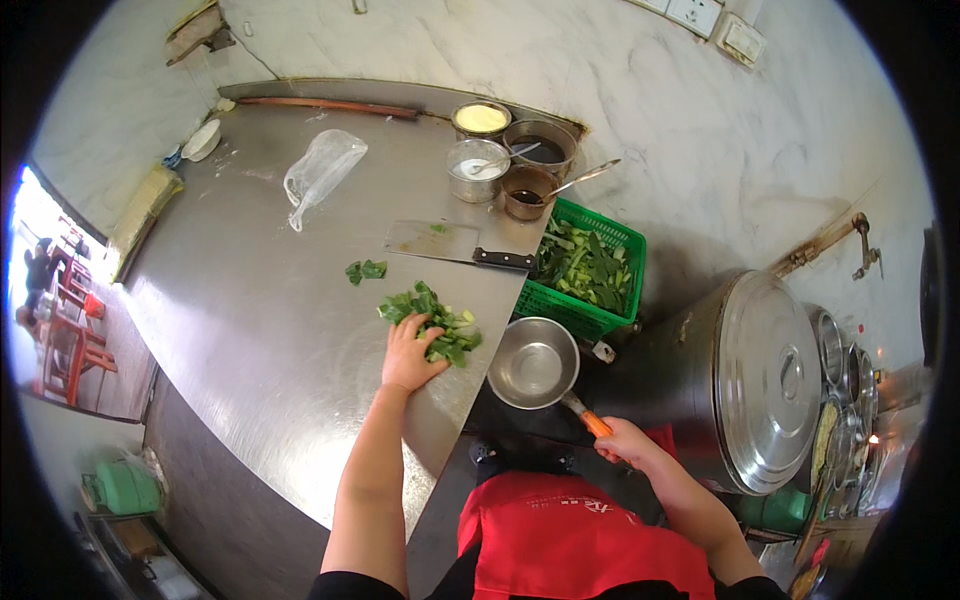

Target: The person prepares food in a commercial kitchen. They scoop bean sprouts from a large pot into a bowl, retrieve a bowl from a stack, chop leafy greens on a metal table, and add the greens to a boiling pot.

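Observation:
My left hand (412,352) lies spread over a pile of chopped leafy greens (442,322) on the steel counter (247,300), its fingers on the leaves. A few cut leaves (366,271) lie apart, up and to the left of the pile. In my right hand (624,441) is the orange handle of a metal saucepan (534,363), held beside the counter's edge; the pan looks empty. Beyond the greens rests a cleaver (457,244) with a black handle and a leaf scrap on its blade. A green plastic basket (634,285) with more cut greens stands right of it.
Containers of dark liquid (528,187), white powder (478,171) and a yellow substance (481,118) stand at the counter's back right. A clear plastic bag (322,172) lies farther left. A large lidded pot (772,382) is at the right. People sit far left by red stools.

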